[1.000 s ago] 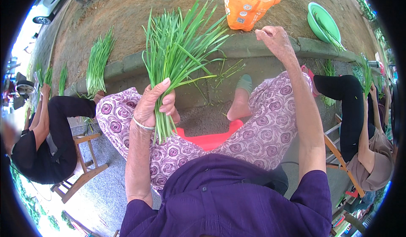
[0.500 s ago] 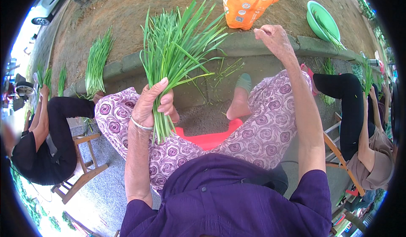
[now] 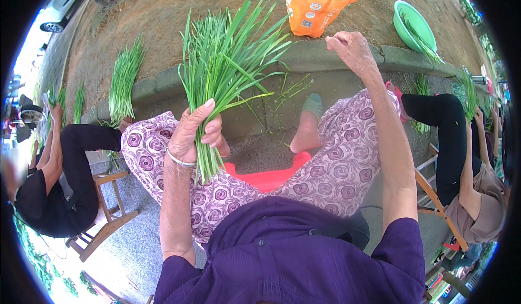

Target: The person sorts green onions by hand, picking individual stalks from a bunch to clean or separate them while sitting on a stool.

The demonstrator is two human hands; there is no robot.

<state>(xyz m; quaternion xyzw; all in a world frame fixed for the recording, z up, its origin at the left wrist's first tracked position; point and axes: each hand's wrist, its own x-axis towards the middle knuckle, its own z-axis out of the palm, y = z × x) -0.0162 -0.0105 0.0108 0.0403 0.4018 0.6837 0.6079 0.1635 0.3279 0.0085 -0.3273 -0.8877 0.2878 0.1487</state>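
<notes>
My left hand [image 3: 196, 132] grips a thick bunch of long green chive-like leaves [image 3: 222, 70] by its lower stems, held upright above my left knee. A silver bangle sits on that wrist. My right hand [image 3: 350, 48] is raised over my right knee, fingers loosely curled, close to the stone curb [image 3: 304, 57]; whether it pinches a thin blade cannot be told. I sit on a red stool [image 3: 268, 176] in purple patterned trousers, one bare foot [image 3: 306, 127] on the ground.
An orange bag [image 3: 315, 5] stands on the dirt beyond the curb, a green basin [image 3: 415, 27] to its right. Bundles of greens [image 3: 124, 78] lie on the curb at left. Persons in black sit on wooden chairs [image 3: 103, 217] at both sides.
The bunch in my left hand has tilted slightly left and its leaves have fanned. My right hand stays raised near the curb, barely shifted.
</notes>
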